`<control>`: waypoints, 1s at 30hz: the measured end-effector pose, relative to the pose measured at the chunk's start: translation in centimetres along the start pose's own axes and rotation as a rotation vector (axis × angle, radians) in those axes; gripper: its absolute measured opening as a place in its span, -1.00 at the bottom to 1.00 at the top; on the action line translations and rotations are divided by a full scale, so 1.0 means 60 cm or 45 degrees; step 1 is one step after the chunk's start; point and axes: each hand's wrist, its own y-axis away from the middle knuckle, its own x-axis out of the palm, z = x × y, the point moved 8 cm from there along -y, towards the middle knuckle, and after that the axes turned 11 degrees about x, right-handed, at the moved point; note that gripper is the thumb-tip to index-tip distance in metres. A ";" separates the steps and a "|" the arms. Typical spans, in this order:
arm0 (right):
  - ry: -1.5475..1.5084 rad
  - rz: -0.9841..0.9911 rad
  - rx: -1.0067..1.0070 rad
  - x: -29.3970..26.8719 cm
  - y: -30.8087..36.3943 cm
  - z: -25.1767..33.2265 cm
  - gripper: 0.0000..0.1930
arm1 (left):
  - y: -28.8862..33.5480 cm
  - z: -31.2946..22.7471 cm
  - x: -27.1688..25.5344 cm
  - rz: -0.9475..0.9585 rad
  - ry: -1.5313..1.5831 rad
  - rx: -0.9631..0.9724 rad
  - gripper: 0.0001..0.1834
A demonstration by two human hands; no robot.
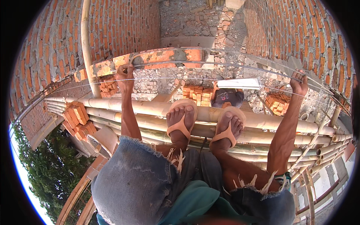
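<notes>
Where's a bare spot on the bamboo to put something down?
Bare bamboo poles show between the right sandal and right forearm, and a smaller patch between the left sandal and left forearm. It's crowded toward the left end, where orange bricks are piled.

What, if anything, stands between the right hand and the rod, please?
Nothing visible does: the right hand is closed on the rod. The pale string passes below the rod in view, by the wrist, not between them.
</notes>
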 end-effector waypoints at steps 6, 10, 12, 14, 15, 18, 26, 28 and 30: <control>-0.143 -0.069 -0.005 -0.010 -0.002 0.001 -0.76 | -0.002 -0.023 -0.008 0.036 -0.168 0.201 -0.64; -0.151 -0.038 0.052 -0.011 -0.007 0.007 -0.75 | -0.002 -0.019 -0.006 0.091 -0.060 0.102 -0.70; -0.195 -0.034 0.078 -0.016 -0.010 0.009 -0.74 | -0.002 -0.025 -0.008 0.095 -0.166 0.132 -0.69; -0.150 -0.021 0.054 -0.018 -0.013 0.016 -0.73 | -0.002 -0.020 -0.004 0.115 -0.020 0.062 -0.69; -0.120 -0.041 0.042 -0.022 -0.015 0.017 -0.72 | 0.000 -0.018 -0.003 0.137 0.030 0.025 -0.69; -0.232 0.027 0.080 -0.017 -0.018 0.015 -0.72 | 0.000 -0.009 -0.006 0.128 0.159 -0.073 -0.66; -0.174 0.020 0.076 -0.006 -0.011 0.015 -0.74 | -0.010 0.011 0.001 0.169 0.274 -0.104 -0.71; -0.138 0.019 0.036 -0.008 -0.013 0.018 -0.75 | -0.011 0.008 -0.001 0.158 0.198 -0.097 -0.68; -0.176 0.017 0.102 -0.011 -0.018 0.010 -0.77 | -0.012 -0.001 -0.003 0.125 0.153 -0.073 -0.64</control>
